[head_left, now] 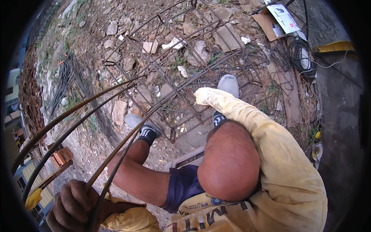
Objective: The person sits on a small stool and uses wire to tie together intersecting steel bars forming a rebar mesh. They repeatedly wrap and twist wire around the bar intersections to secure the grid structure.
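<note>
At the lower left my left hand (73,207) is closed, its fingers wrapped round a thin rusty steel rod (119,154). A darker rod (113,173) runs close beside that hand. Two more long rods, one rusty (69,112) and one dark (79,120), bend in from the left. All of them run up to a rebar cage (170,83) of long bars and square hoops, lying on the ground by my feet. My right arm in a pale yellow sleeve (270,135) reaches over my knee; its cuff ends beside the cage, and the right hand is hidden.
Broken concrete and stones (199,52) lie under and around the cage. Left of it is a bundle of thin rods (67,83). At the right are a coil of black cable (301,54), an opened cardboard box (266,27) and a wooden plank (288,92). Bricks (61,156) sit at the left.
</note>
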Tool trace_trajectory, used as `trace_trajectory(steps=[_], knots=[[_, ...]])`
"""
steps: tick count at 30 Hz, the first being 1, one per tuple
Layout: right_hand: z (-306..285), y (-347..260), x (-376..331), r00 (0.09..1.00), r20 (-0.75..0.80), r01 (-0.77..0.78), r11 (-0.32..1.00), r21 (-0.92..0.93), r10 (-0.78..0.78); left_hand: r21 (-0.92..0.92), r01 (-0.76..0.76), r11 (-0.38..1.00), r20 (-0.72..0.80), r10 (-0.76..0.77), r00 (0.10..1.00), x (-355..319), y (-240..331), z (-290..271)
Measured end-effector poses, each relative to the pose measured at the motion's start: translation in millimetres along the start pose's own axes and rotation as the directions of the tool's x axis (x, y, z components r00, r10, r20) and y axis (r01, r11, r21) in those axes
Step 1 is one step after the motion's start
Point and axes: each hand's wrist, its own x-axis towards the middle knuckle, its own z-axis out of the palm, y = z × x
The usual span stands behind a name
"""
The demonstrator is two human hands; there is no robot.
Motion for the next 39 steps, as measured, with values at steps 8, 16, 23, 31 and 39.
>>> trace_trajectory(steps=[8, 16, 23, 31, 39], knots=[[11, -14, 7, 0.998, -0.057, 0.013, 0.958, -0.286, -0.03, -0.943, 0.247, -0.223, 0.326, -0.471, 0.82, 1, -4, 5], [17, -26, -20, 0.98, 0.173, -0.187, 0.749, 0.636, 0.097, -0.906, 0.139, -0.4, 0.306, -0.391, 0.868, 15, 3, 9], [63, 46, 49, 0.715, -0.563, -0.326, 0.516, -0.792, -0.414, -0.915, 0.102, -0.391, 0.284, -0.444, 0.85, 13, 3, 14], [0, -14, 2, 0.994, -0.084, 0.034, 0.921, -0.388, -0.072, -0.916, 0.097, -0.39, 0.287, -0.465, 0.837, 14, 6, 14], [-21, -17, -18, 0.976, 0.186, -0.182, 0.889, 0.42, 0.112, -0.924, 0.145, -0.354, 0.305, -0.452, 0.839, 15, 6, 16]])
